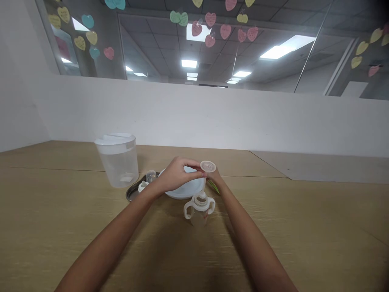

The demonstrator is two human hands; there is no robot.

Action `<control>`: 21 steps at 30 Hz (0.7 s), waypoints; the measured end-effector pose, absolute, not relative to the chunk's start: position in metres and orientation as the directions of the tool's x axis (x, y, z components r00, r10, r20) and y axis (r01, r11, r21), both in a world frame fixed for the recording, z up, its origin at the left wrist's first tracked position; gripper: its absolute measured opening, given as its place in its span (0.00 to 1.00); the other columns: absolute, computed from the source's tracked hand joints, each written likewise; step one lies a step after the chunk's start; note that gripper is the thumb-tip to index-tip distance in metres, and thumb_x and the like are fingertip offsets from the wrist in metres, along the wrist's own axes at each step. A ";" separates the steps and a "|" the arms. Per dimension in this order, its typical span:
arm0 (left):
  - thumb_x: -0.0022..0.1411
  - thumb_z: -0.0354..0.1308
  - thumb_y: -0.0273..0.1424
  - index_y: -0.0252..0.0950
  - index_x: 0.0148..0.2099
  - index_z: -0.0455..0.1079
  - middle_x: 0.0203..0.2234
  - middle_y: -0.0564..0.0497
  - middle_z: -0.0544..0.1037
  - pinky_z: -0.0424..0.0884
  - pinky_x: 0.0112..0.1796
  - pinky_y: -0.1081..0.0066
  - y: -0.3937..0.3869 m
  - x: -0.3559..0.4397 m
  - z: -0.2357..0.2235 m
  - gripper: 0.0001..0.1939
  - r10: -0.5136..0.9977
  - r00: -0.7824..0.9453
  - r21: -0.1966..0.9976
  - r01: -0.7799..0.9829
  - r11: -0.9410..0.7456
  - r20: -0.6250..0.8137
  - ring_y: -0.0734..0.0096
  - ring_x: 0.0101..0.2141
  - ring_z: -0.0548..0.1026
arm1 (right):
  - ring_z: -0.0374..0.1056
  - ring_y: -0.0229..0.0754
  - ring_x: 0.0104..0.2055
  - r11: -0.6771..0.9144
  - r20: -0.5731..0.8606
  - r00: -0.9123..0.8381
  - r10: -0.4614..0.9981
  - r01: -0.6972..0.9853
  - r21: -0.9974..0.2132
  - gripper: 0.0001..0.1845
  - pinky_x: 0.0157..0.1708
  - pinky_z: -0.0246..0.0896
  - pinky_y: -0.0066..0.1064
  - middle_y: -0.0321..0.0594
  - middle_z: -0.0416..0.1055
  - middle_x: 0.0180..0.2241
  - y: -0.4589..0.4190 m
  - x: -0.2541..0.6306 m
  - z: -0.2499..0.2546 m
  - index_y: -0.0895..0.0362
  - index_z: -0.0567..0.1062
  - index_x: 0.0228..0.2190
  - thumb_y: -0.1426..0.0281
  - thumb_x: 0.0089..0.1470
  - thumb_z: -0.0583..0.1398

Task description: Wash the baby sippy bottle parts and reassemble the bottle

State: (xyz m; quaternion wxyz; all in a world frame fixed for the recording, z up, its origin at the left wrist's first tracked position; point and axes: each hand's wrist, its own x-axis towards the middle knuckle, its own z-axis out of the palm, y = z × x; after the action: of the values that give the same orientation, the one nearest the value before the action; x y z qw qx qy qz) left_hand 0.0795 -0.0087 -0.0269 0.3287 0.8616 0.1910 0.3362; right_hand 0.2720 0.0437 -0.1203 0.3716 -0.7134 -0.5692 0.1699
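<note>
My left hand [178, 175] reaches over a white basin [179, 194], thumb and index finger closed at the edge of a clear plastic piece with a round, flat top [208, 166]. A narrower translucent part seems to hang below that top. Just behind it is my right hand [215, 175], its fingers mostly hidden, so its grip cannot be made out. Below both hands a clear baby bottle [199, 217] stands upright on the table, with a white collar, two white side handles and a teat on top.
A dark metal tray [131, 194], left of the basin, holds a white teat piece [143, 186] and a clear dome cap [151, 176]. Behind it stands a lidded translucent bucket [120, 164]. Something green [214, 186] lies beside my right wrist. A white wall [194, 115] closes the table's far side.
</note>
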 end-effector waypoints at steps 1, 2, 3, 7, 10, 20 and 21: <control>0.52 0.60 0.36 0.35 0.36 0.78 0.33 0.50 0.80 0.67 0.40 0.70 -0.008 0.079 -0.027 0.12 0.546 0.705 0.693 0.106 -0.713 0.453 0.63 0.38 0.75 | 0.62 0.36 0.25 -0.082 0.181 0.305 0.935 0.683 -0.726 0.10 0.22 0.54 0.22 0.36 0.66 0.17 0.042 0.271 -0.120 0.60 0.70 0.20 0.65 0.41 0.58; 0.52 0.60 0.36 0.35 0.36 0.78 0.33 0.50 0.80 0.67 0.40 0.71 -0.007 0.079 -0.028 0.12 0.541 0.710 0.692 0.105 -0.714 0.451 0.64 0.38 0.75 | 0.62 0.36 0.24 -0.087 0.182 0.314 0.932 0.680 -0.728 0.10 0.22 0.53 0.22 0.36 0.66 0.17 0.041 0.270 -0.119 0.60 0.70 0.21 0.65 0.41 0.58; 0.52 0.60 0.36 0.35 0.36 0.78 0.33 0.51 0.80 0.67 0.40 0.71 -0.006 0.080 -0.029 0.12 0.538 0.715 0.692 0.106 -0.714 0.446 0.64 0.38 0.75 | 0.62 0.36 0.24 -0.092 0.182 0.321 0.929 0.678 -0.729 0.10 0.22 0.53 0.22 0.36 0.66 0.17 0.040 0.270 -0.118 0.61 0.70 0.21 0.65 0.41 0.58; 0.53 0.60 0.36 0.36 0.36 0.77 0.35 0.51 0.80 0.67 0.39 0.72 -0.002 0.081 -0.034 0.11 0.529 0.744 0.693 0.125 -0.710 0.409 0.64 0.38 0.74 | 0.64 0.37 0.25 -0.106 0.187 0.346 0.919 0.674 -0.731 0.07 0.23 0.54 0.23 0.36 0.66 0.17 0.037 0.275 -0.104 0.61 0.70 0.21 0.69 0.39 0.59; 0.54 0.58 0.36 0.36 0.36 0.77 0.35 0.52 0.80 0.66 0.37 0.73 0.003 0.082 -0.038 0.11 0.505 0.781 0.682 0.142 -0.717 0.368 0.65 0.37 0.74 | 0.65 0.37 0.25 -0.099 0.202 0.358 0.911 0.669 -0.737 0.06 0.23 0.56 0.24 0.38 0.68 0.20 0.032 0.284 -0.080 0.61 0.70 0.23 0.70 0.41 0.58; 0.52 0.59 0.32 0.33 0.35 0.77 0.29 0.51 0.80 0.64 0.33 0.75 0.020 0.085 -0.055 0.10 0.403 0.896 0.656 0.190 -0.731 0.189 0.69 0.31 0.73 | 0.68 0.38 0.29 0.121 -0.006 -0.165 0.986 0.743 -0.658 0.19 0.21 0.65 0.24 0.45 0.72 0.33 -0.044 0.271 -0.010 0.60 0.72 0.36 0.59 0.45 0.60; 0.51 0.60 0.33 0.33 0.35 0.78 0.28 0.51 0.79 0.64 0.32 0.75 0.023 0.084 -0.056 0.10 0.399 0.901 0.653 0.198 -0.731 0.173 0.70 0.30 0.73 | 0.68 0.38 0.28 0.104 -0.063 -0.179 0.982 0.784 -0.612 0.23 0.20 0.64 0.24 0.44 0.72 0.33 -0.048 0.265 -0.010 0.60 0.71 0.38 0.58 0.42 0.63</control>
State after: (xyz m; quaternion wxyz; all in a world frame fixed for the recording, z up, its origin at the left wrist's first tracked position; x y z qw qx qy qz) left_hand 0.0845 0.0226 -0.0565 0.3290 0.9176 0.1627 0.1524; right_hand 0.2651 -0.0476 -0.0096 0.1845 -0.6134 -0.7196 0.2679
